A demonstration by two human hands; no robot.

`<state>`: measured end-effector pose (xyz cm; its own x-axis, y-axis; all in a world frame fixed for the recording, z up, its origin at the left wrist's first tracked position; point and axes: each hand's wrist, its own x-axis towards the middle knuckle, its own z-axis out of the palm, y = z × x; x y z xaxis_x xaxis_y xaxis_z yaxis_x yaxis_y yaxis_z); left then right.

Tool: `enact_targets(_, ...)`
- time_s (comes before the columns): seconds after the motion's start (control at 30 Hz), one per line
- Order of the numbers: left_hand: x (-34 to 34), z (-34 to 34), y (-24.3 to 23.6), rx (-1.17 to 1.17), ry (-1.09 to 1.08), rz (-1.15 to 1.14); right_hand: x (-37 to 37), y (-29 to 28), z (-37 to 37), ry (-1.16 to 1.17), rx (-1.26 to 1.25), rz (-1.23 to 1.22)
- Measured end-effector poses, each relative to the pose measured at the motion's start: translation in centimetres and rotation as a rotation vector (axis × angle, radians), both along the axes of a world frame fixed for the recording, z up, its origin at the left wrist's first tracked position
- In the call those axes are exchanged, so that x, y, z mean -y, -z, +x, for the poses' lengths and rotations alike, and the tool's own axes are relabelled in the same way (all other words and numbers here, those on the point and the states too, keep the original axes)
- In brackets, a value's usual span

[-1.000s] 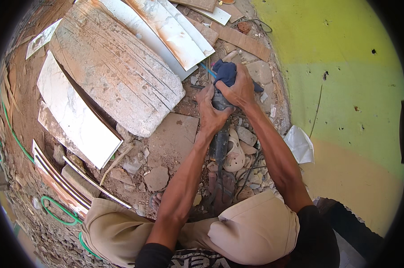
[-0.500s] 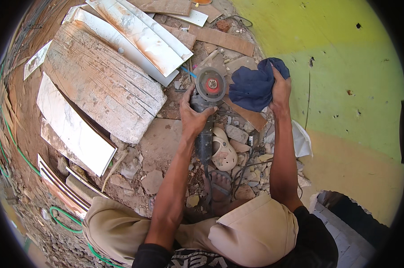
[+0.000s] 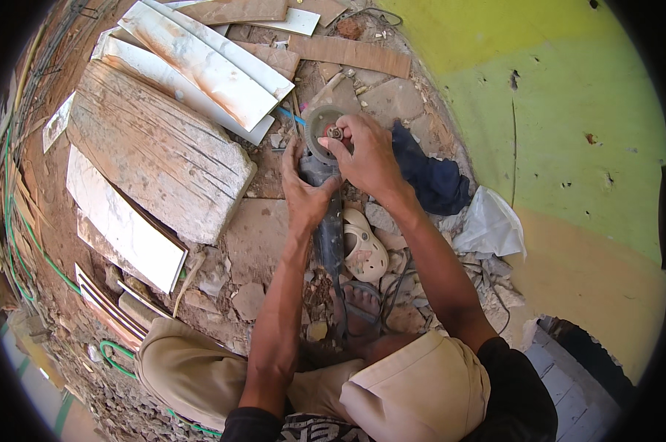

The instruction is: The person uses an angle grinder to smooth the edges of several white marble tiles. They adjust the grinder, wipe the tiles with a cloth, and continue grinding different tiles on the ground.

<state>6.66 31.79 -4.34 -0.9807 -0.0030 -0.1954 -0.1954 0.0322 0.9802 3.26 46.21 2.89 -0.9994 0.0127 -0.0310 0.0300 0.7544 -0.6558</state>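
1. The grinder (image 3: 328, 239) stands at the middle of the scene, its dark body running lengthwise above the rubble, disc end away from the person and tail end toward the foot (image 3: 362, 303).
2. The left hand (image 3: 308, 195) holds the grinder near its head; its fingers (image 3: 291, 158) are wrapped around the left side, with the thumb across the body.
3. The right hand (image 3: 366, 156) is over the disc (image 3: 318, 116); its thumb and forefinger are closed on the nut (image 3: 336, 133) at the disc's centre.
4. The disc is grey and round, with red around the nut, and faces up.
5. The cloth (image 3: 430, 178), dark blue and crumpled, lies on the ground just right of the right hand.
6. A beige clog (image 3: 367, 254) lies just right of the grinder's body.
7. A white sheet (image 3: 491, 225) lies beside the cloth, near the painted wall (image 3: 561, 147).
8. To the left are a grooved slab (image 3: 156, 151) and, beyond it, long white tiles (image 3: 200, 62).
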Motion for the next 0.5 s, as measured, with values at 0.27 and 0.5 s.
enact_targets(0.27, -0.2, 0.2, 0.3, 0.009, 0.01, 0.098, -1.6, 1.2, 0.0, -0.001, -0.12, -0.201)
enact_targets(0.5, 0.0, 0.1, 0.1, 0.013, 0.02, 0.113, -1.8, 0.4, -0.4, -0.057, -0.08, -0.379)
